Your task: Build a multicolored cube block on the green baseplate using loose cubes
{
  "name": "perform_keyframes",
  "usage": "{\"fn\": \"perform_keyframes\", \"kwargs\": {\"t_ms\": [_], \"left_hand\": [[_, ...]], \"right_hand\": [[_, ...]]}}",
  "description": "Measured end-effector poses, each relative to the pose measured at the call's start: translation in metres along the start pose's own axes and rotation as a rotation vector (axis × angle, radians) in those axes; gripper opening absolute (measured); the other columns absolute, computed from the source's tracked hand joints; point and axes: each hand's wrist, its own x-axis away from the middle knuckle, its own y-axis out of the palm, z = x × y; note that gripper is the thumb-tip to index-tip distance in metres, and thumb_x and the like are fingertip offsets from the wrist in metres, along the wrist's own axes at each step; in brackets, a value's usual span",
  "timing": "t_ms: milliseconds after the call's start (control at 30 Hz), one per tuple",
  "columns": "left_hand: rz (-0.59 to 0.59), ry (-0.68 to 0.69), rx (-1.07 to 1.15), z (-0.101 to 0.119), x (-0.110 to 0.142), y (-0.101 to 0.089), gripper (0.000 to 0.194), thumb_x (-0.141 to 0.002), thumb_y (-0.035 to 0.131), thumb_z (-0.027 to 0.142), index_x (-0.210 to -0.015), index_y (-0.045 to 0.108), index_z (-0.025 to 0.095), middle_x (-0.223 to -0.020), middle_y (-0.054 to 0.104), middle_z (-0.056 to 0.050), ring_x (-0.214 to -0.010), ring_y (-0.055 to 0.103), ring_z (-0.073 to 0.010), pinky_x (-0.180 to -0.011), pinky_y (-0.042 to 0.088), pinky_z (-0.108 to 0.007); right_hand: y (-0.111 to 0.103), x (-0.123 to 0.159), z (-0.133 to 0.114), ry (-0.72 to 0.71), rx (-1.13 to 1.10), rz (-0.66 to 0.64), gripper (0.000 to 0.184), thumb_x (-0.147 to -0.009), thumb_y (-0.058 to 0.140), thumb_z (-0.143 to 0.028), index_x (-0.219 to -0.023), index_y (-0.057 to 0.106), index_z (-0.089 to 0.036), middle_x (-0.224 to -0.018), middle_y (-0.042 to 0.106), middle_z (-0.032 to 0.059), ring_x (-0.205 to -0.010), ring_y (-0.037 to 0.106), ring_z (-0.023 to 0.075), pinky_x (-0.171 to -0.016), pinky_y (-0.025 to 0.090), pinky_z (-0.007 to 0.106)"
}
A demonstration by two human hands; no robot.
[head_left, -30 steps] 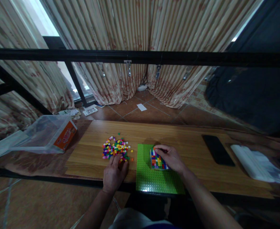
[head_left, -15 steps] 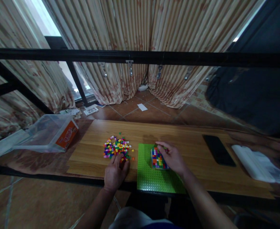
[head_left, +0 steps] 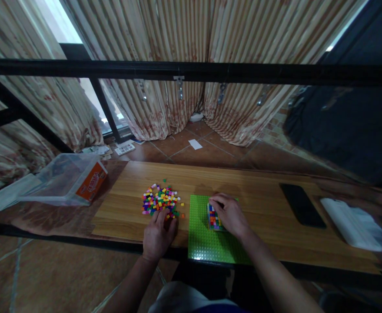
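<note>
A loose pile of small multicoloured toy bricks (head_left: pixel 160 198) lies on the wooden tabletop. At its near edge rests my left hand (head_left: pixel 158 237), fingers bent onto the bricks and the thumb held apart from them. To the right, a green studded baseplate (head_left: pixel 207 248) carries a compact block of coloured bricks (head_left: pixel 213 219). My right hand (head_left: pixel 231 213) is over that block, thumb and forefinger pinched together at its far left corner. Whatever sits in the pinch is too small and hidden to make out. The hand covers the right part of the block.
On the left stands a clear plastic box (head_left: pixel 63 182) with an orange label. A black phone (head_left: pixel 302 205) and a white plastic packet (head_left: pixel 347 224) lie on the right. A black metal bar (head_left: pixel 191 71) crosses beyond the table, before striped curtains (head_left: pixel 174 34).
My right hand has shifted slightly left over the block, its fingertips now pinched at the far left corner. The left hand stays at the pile. The camera view has moved slightly.
</note>
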Motion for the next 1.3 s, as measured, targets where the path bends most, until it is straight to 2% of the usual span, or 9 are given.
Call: {"fn": "perform_keyframes", "kwargs": {"t_ms": [233,500,633,733,800,900,1033,1167,1300], "left_hand": [[0.008,-0.009,0.0,-0.001,0.0,0.001,0.028,-0.089,0.059,0.036,-0.113,0.058,0.021,-0.103,0.068,-0.007,-0.087,0.069,-0.02,-0.068,0.055,-0.028],[0.019,0.002,-0.022,0.0,-0.001,0.001,0.028,-0.089,0.059,0.036,-0.113,0.059,0.022,-0.102,0.069,-0.007,-0.086,0.069,-0.0201,-0.07,0.056,-0.028],[0.023,-0.001,-0.02,-0.002,0.0,0.003,0.028,-0.089,0.059,0.036,-0.112,0.06,0.022,-0.103,0.069,-0.007,-0.088,0.069,-0.0204,-0.072,0.055,-0.028],[0.01,-0.007,-0.025,-0.002,0.0,0.003,0.027,-0.089,0.059,0.036,-0.112,0.06,0.022,-0.102,0.068,-0.007,-0.088,0.069,-0.0207,-0.072,0.055,-0.028],[0.002,-0.004,-0.026,-0.001,0.0,0.002,0.026,-0.089,0.058,0.035,-0.112,0.059,0.021,-0.101,0.068,-0.007,-0.088,0.069,-0.0206,-0.072,0.055,-0.028],[0.001,-0.004,-0.014,0.001,-0.001,0.0,0.025,-0.09,0.057,0.033,-0.112,0.059,0.021,-0.101,0.068,-0.007,-0.087,0.068,-0.0198,-0.071,0.055,-0.028],[0.004,0.008,0.016,0.002,-0.001,-0.001,0.024,-0.091,0.055,0.03,-0.113,0.058,0.021,-0.102,0.068,-0.007,-0.089,0.068,-0.0193,-0.073,0.056,-0.028],[0.012,0.043,0.046,0.001,0.0,-0.001,0.023,-0.091,0.054,0.027,-0.113,0.057,0.02,-0.102,0.068,-0.007,-0.092,0.068,-0.0192,-0.078,0.056,-0.029],[0.028,0.054,0.033,-0.001,0.0,0.001,0.023,-0.091,0.056,0.024,-0.113,0.057,0.02,-0.101,0.068,-0.007,-0.091,0.068,-0.0188,-0.076,0.056,-0.028]], "right_hand": [[0.001,0.002,-0.005,-0.004,0.044,0.017,0.03,-0.094,0.046,-0.036,-0.084,0.073,-0.026,-0.083,0.071,0.0047,-0.083,0.065,0.0211,-0.079,0.048,0.035],[-0.001,0.004,-0.002,-0.006,-0.013,0.038,0.025,-0.093,0.051,-0.037,-0.094,0.074,-0.027,-0.092,0.073,0.0042,-0.089,0.067,0.0216,-0.083,0.05,0.036],[-0.009,0.013,-0.01,-0.022,-0.021,0.198,0.028,-0.093,0.052,-0.038,-0.111,0.07,-0.026,-0.109,0.072,0.007,-0.105,0.064,0.0242,-0.094,0.048,0.041],[-0.004,0.03,-0.031,-0.056,0.022,0.256,0.025,-0.096,0.049,-0.033,-0.106,0.07,-0.026,-0.105,0.072,0.0069,-0.101,0.064,0.0238,-0.092,0.048,0.04],[0.01,0.043,-0.048,-0.118,0.015,0.164,0.024,-0.097,0.047,-0.027,-0.101,0.07,-0.027,-0.098,0.072,0.0056,-0.093,0.065,0.0217,-0.085,0.05,0.036],[0.044,0.059,-0.067,-0.172,0.067,-0.073,0.026,-0.094,0.045,-0.016,-0.096,0.069,-0.026,-0.088,0.07,0.0049,-0.083,0.065,0.0204,-0.075,0.051,0.032],[0.08,0.06,-0.069,-0.084,0.239,-0.103,0.028,-0.09,0.045,-0.009,-0.088,0.068,-0.024,-0.086,0.069,0.007,-0.084,0.064,0.0226,-0.077,0.05,0.033],[0.087,0.042,-0.067,0.008,0.304,-0.14,0.024,-0.091,0.045,-0.012,-0.101,0.066,-0.019,-0.095,0.069,0.0101,-0.09,0.063,0.0225,-0.081,0.047,0.032],[0.087,0.024,-0.076,0.118,0.381,-0.227,0.017,-0.092,0.049,-0.017,-0.098,0.065,-0.017,-0.099,0.068,0.0104,-0.093,0.063,0.023,-0.081,0.046,0.031]]}}
